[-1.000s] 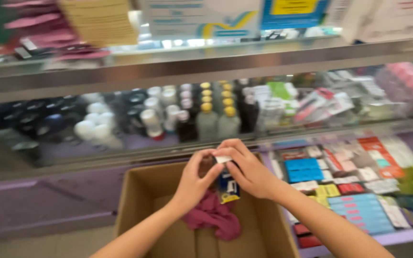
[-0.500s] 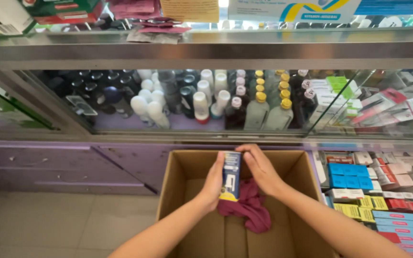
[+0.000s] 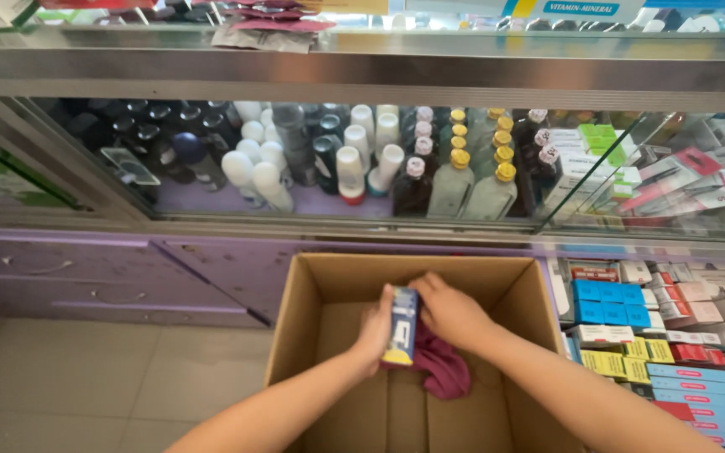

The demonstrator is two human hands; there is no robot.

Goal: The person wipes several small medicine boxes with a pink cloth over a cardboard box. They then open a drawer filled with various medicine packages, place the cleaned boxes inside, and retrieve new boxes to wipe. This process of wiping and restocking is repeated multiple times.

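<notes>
Two hands are down in the cardboard box (image 3: 295,319) and we have a small carton between them. Scanning from the left: tiled floor (image 3: 86,377), then the purple cabinet front (image 3: 111,277) under the glass case. Behind the glass, dark bottles (image 3: 153,143) stand at the left, white-capped bottles (image 3: 262,168) come next, and yellow-capped bottles (image 3: 472,180) stand right of centre, with green packs (image 3: 602,138) and hanging carded items (image 3: 698,180) further right.

Now to the middle. Our left hand (image 3: 375,327) grips the small blue box (image 3: 402,327) from its left side, fingers wrapped round it; the box stands upright, blue with a yellow band at the bottom, held just above the box's interior. Our right hand (image 3: 451,315) sits just beside it, fingers curled against the box's upper right edge and pressing on the maroon cloth (image 3: 442,369), which lies bunched on the box floor beneath both hands.

On the right, flat packs lie in rows on the lower shelf: blue packs (image 3: 597,302), yellow packs (image 3: 623,365) below them, red packs (image 3: 685,352) beside those, and pale white cartons (image 3: 673,289) above.

Compared with half a second back, the view has swung slightly to the right, and the blue box sits a touch lower in the carton, still between our hands.
</notes>
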